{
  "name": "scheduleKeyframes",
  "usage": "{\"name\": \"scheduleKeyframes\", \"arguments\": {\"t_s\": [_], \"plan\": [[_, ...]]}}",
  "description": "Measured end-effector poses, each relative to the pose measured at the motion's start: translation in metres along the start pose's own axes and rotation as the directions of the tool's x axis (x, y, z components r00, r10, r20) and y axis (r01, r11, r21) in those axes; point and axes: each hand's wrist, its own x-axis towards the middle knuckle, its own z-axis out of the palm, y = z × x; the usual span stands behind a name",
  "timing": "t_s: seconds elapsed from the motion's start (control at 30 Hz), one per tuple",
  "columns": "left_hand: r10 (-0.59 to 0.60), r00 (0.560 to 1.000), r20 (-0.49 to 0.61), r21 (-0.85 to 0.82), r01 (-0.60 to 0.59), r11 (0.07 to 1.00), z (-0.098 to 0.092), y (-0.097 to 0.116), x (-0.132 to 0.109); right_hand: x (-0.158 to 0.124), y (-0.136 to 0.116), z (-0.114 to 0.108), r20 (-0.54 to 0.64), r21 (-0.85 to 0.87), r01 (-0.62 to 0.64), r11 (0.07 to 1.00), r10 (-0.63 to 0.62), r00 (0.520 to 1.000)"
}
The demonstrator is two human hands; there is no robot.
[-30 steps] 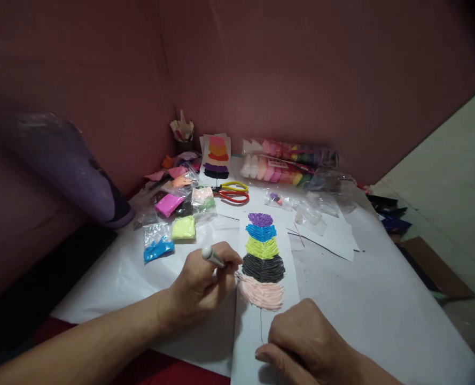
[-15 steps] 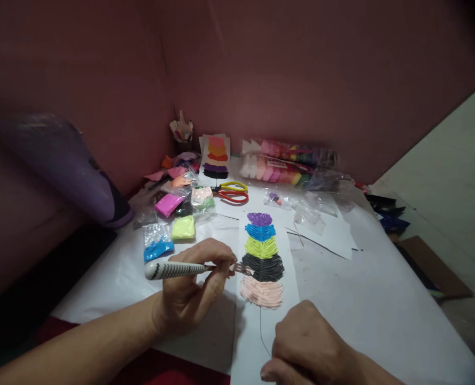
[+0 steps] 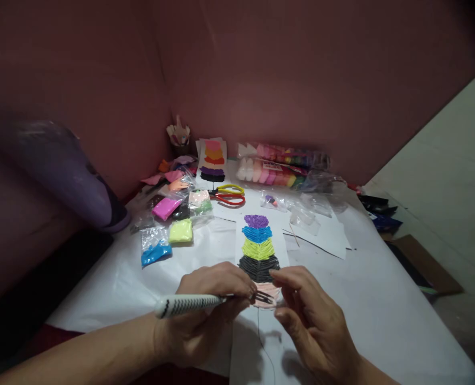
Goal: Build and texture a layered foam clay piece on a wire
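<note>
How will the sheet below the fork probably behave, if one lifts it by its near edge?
The sheet would probably sag, since it looks thin as paper. The coloured bands may make its far part heavier. Their fine raised ridges could deform if pressed.

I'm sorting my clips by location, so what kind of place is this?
Probably an indoor craft corner, perhaps at home: it has scissors, clay-like coloured packets, and textured colour bands on paper.
</note>
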Motion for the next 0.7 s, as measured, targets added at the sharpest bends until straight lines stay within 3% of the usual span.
{"name": "scheduleKeyframes", "arguments": {"t_s": [0.17,0.23,0.37,0.5,0.57,0.7], "plan": [[0.021,0.991,0.135,-0.057,-0.013,0.998,0.006,0.005,0.002,0.002,-0.005,0.0,0.143,0.07,0.068,0.995,-0.078,0.987],[-0.028,0.994,0.103,-0.083,0.037,0.996,0.007,0.006,0.004,0.003,-0.008,-0.002,0.131,0.087,0.051,0.995,-0.062,0.99],[-0.059,0.998,-0.039,-0.132,0.053,0.99,0.006,0.002,0.008,0.005,-0.012,-0.008,0.079,0.068,0.013,0.998,-0.019,0.997],[0.018,0.956,-0.294,-0.146,-0.064,0.987,-0.005,-0.009,0.012,0.005,-0.009,-0.016,-0.182,0.046,-0.051,0.998,0.058,0.982],[-0.029,0.922,-0.385,-0.119,-0.019,0.993,-0.009,-0.014,0.013,0.005,-0.007,-0.017,-0.267,-0.012,-0.029,1.0,0.025,0.963],[-0.109,0.89,-0.442,-0.111,0.066,0.992,-0.01,-0.017,0.014,0.004,-0.004,-0.014,-0.188,-0.076,0.04,0.996,-0.053,0.981]]}}
